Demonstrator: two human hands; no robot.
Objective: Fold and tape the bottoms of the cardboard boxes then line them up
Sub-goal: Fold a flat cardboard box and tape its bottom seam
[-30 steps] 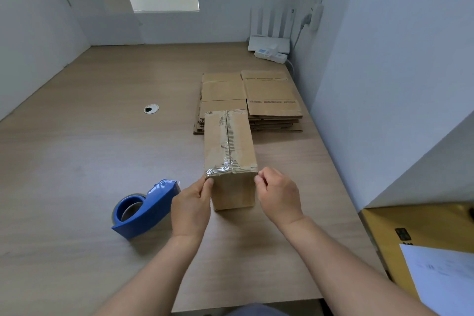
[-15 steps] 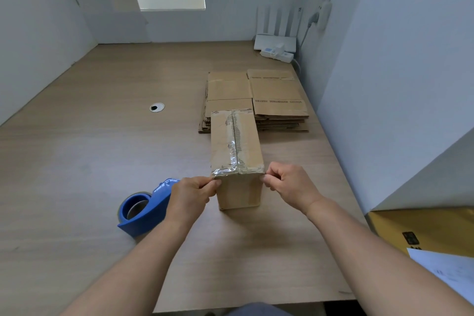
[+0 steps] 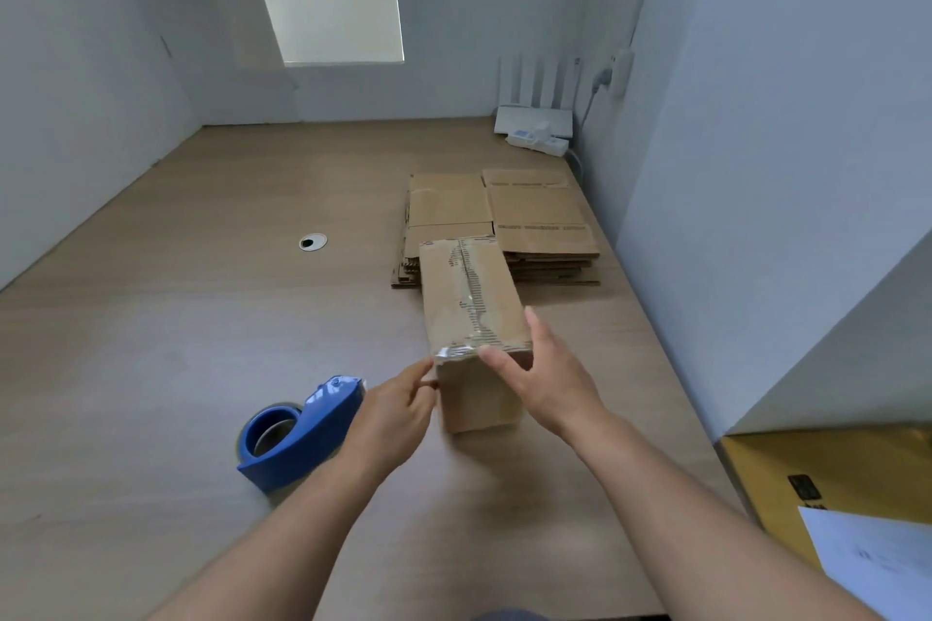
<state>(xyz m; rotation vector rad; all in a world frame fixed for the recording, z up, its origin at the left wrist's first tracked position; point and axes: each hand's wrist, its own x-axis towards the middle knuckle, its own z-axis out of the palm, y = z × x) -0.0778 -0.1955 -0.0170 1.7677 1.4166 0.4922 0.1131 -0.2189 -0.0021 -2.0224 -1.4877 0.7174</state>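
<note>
A folded cardboard box stands on the wooden table, its taped bottom facing up with clear tape along the seam. My right hand grips its near right top edge, thumb lying across the top and fingers down the right side. The fingertips of my left hand touch the box's near left corner, just below the loose tape end. A blue tape dispenser lies on the table left of my left hand. Behind the box sits a stack of flat cardboard boxes.
A round cable hole is in the table to the left. A white router and power strip sit at the back right corner. A grey partition wall runs close along the right. A yellow object with white paper lies at lower right.
My right hand has shifted from pinching the near right corner to gripping over the top edge. The box has turned slightly. My left hand has slid lower on the left corner.
</note>
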